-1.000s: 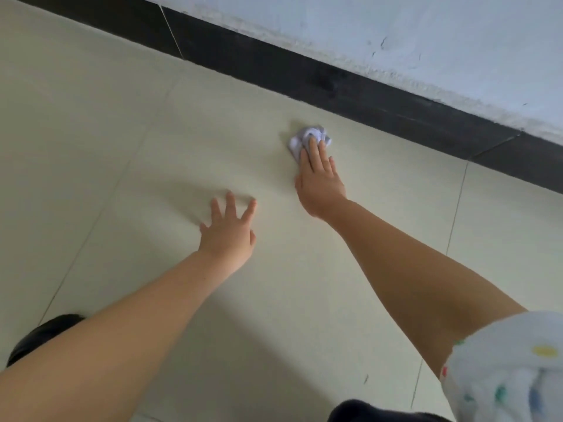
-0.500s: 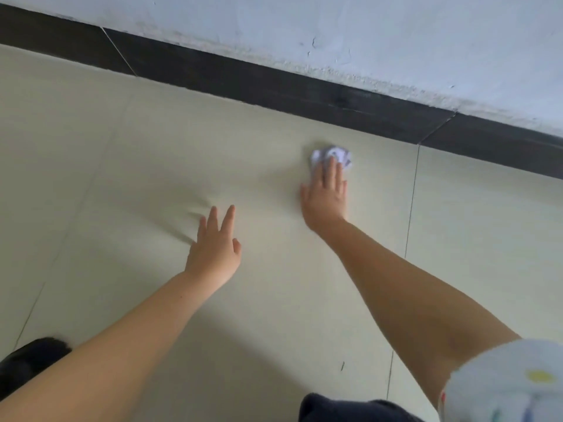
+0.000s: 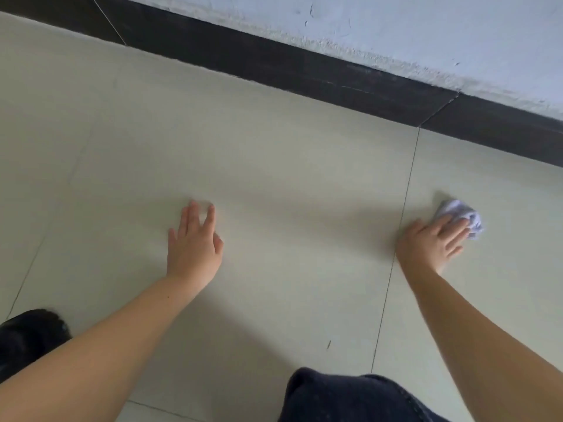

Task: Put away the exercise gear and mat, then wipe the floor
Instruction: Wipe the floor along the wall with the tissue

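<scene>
1. While the person leans low over the floor (image 3: 274, 184), the left hand (image 3: 195, 245) lies palm down on a pale tile, fingers straight and a little spread, holding nothing; its bare forearm runs back to the near left corner of the view.
2. The right hand (image 3: 432, 242) reaches out to the right, palm down, with straight fingers pressing on a small crumpled white cloth (image 3: 463, 216); the fingers are not curled round it.
3. The cloth sits on the floor at the right, just beyond the fingertips, a little past a thin grout line (image 3: 405, 202) that runs from near to far between two tiles. The heel of the right hand lies on or close to that line.
4. The two hands are well apart, the left one near the middle of the big tile.
5. The floor is pale cream tile with a soft sheen and faint shadows under both arms.
6. Along the far edge runs a dark skirting band (image 3: 304, 71), and above it a pale, rough, slightly cracked wall (image 3: 426, 35).
7. A knee in dark fabric (image 3: 350, 397) shows at the near edge, and a dark blurred shape (image 3: 27, 339) sits near left; what it is cannot be told.
</scene>
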A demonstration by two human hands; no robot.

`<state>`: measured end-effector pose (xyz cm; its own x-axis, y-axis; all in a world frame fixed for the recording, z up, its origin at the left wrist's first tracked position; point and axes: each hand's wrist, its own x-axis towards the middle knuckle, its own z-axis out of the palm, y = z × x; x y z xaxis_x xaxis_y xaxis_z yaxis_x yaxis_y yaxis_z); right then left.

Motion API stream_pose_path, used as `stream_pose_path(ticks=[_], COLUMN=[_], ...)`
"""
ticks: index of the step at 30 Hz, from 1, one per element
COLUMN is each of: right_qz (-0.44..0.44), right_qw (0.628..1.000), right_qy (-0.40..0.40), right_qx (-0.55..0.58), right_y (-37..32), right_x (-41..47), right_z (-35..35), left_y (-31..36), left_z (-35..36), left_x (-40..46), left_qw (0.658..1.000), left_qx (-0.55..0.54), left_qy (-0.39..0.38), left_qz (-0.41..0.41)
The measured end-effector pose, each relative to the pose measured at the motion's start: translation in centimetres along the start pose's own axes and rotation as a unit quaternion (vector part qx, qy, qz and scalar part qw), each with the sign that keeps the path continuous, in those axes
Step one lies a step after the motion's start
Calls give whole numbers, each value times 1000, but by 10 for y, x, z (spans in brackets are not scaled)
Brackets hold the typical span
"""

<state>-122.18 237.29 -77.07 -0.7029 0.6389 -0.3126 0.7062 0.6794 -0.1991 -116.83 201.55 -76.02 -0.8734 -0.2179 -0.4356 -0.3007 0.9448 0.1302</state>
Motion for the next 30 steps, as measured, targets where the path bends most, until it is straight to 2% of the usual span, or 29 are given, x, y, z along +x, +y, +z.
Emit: stream_pose_path(ticks=[1, 2, 4, 5, 6, 7, 8, 9, 10, 11, 12, 15, 17, 18, 20, 22, 24, 27, 28, 30], right_qz=[7, -31, -201, -305, -414, -516, -590, -636, -648, -631, -591, -398, -240, -170, -90, -114, -231, -433, -468, -471], right_qw=[1000, 1000, 979, 951, 907, 847, 785, 740, 731, 750, 785, 905, 964, 980, 992, 990, 968, 889, 869, 863], right_qy=[7, -2, -25, -26, -41, -87, -146, -170, -169, -151, -135, -74, -58, -70, -75, -69, -78, -108, -112, -125], right_qx=[4, -2, -18, -32, -59, -93, -120, -137, -132, -127, -128, -134, -102, -82, -56, -49, -55, -101, -113, -133], right_y=[-6, -19, -52, -66, -75, -78, -74, -64, -53, -43, -30, 25, 65, 79, 89, 74, 48, 31, 34, 55], right_x=[-15, -37, -96, -131, -166, -196, -217, -225, -223, -213, -197, -127, -84, -73, -75, -104, -148, -199, -198, -176], right_z=[9, 22, 55, 72, 86, 95, 98, 99, 96, 91, 85, 55, 21, 6, -6, 10, 36, 65, 65, 51], left_y=[-1, -2, -2, -1, 0, 1, 1, 1, 3, 7, 11, 33, 47, 54, 68, 79, 83, 78, 76, 74], left_z=[-1, -3, -11, -16, -21, -25, -27, -29, -30, -29, -27, -16, -5, 0, 9, 13, 12, 8, 5, 1], left_x=[1, 3, 6, 8, 9, 10, 11, 11, 10, 8, 4, -11, -21, -27, -37, -44, -47, -49, -51, -56], left_qw=[1000, 1000, 999, 998, 998, 998, 999, 999, 999, 997, 996, 994, 992, 990, 986, 989, 992, 989, 987, 981], left_qx=[-2, -7, -35, -52, -58, -51, -33, -10, 13, 31, 45, 69, 73, 81, 85, 61, 33, 52, 65, 91], left_qy=[-4, -9, -19, -25, -33, -35, -33, -37, -48, -62, -73, -70, -65, -65, -79, -96, -103, -123, -134, -152], left_qz=[1, 2, 3, 4, 5, 6, -1, -12, -20, -19, -10, 44, 78, 96, 117, 99, 70, 62, 65, 85])
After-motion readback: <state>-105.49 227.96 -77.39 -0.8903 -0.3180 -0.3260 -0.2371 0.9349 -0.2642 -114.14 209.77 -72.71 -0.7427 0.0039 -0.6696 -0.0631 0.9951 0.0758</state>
